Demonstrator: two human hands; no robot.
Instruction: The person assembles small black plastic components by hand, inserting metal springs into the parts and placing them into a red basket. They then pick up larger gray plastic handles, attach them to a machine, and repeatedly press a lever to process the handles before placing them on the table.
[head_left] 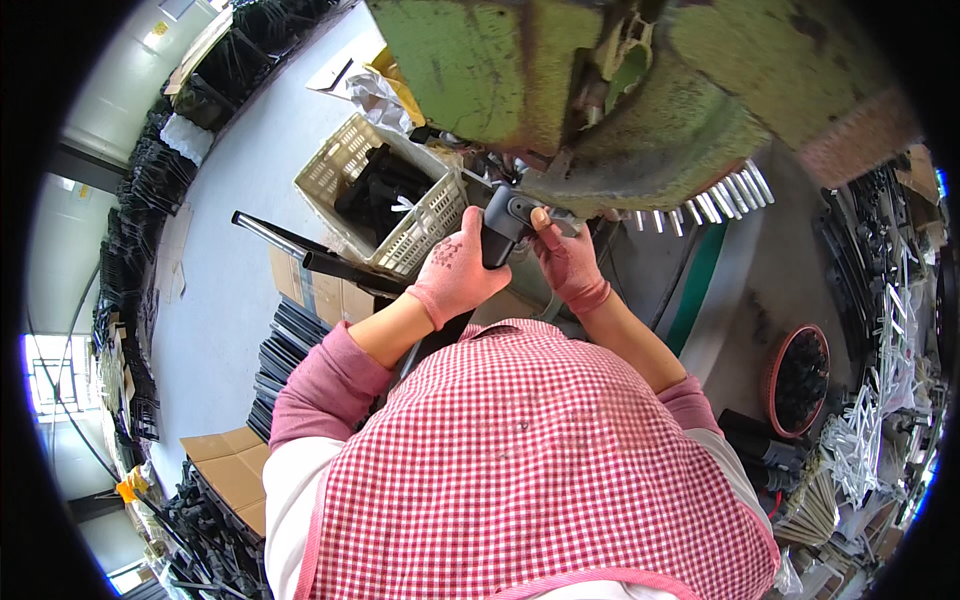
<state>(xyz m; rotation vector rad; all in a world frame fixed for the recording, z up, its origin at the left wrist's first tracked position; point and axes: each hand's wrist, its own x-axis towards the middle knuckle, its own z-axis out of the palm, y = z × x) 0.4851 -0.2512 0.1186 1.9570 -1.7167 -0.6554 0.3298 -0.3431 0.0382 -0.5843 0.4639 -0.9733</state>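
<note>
My left hand (458, 274), in a pink glove, is closed round a dark grey tubular part (497, 226) with a rounded joint at its upper end. My right hand (574, 268), also gloved but with a bare thumb tip, pinches the right side of that joint. Both hands hold the part just under the lower edge of a worn green machine (640, 150). The far end of the part sits close to the machine's metal tooling (508, 170); whether they touch I cannot tell. Some of my right fingers are hidden behind the part.
Left of the hands a cream plastic crate (420, 236) holds black parts, with black tubes (345, 268) beside it. Several silver tubes (730, 197) stick out at the right under the machine. A red basket (772, 392) of dark pieces stands at right; bundled black tubes (283, 362) lie at left.
</note>
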